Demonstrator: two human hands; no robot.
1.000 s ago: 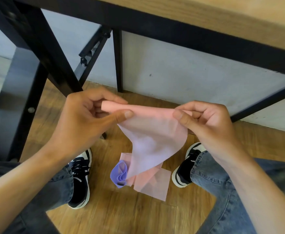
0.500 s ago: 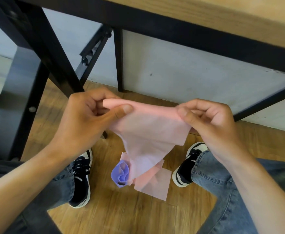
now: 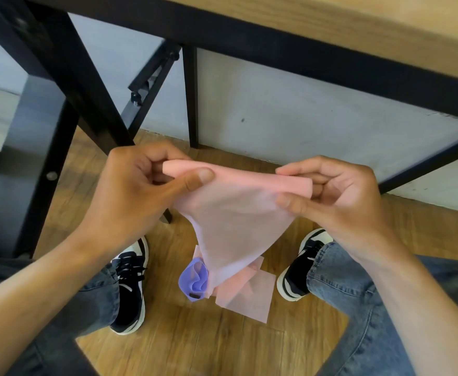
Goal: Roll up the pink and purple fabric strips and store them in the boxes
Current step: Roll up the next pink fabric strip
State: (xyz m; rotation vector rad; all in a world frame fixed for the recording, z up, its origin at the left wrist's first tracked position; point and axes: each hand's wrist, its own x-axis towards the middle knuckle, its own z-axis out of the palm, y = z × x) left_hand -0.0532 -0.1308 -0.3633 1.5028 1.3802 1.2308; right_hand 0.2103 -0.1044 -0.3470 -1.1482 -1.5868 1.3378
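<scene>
A thin pink fabric strip (image 3: 233, 226) is held up in front of me, its top edge rolled into a narrow tube. My left hand (image 3: 138, 191) pinches the tube's left end between thumb and fingers. My right hand (image 3: 339, 196) pinches the right end the same way. The unrolled rest hangs down to the floor, where its tail lies folded between my feet. A crumpled purple strip (image 3: 194, 279) lies on the floor beside that tail. No box is in view.
Black metal table legs (image 3: 67, 85) and a brace stand to the left and ahead, under a wooden tabletop (image 3: 358, 31). A grey wall (image 3: 290, 118) runs behind them. My two shoes (image 3: 130, 283) and jeans-clad legs flank the fabric on the wooden floor.
The rolled tube at the top has grown thicker and longer toward the right hand. The hanging part has shortened slightly, and both hands have stayed in about the same place.
</scene>
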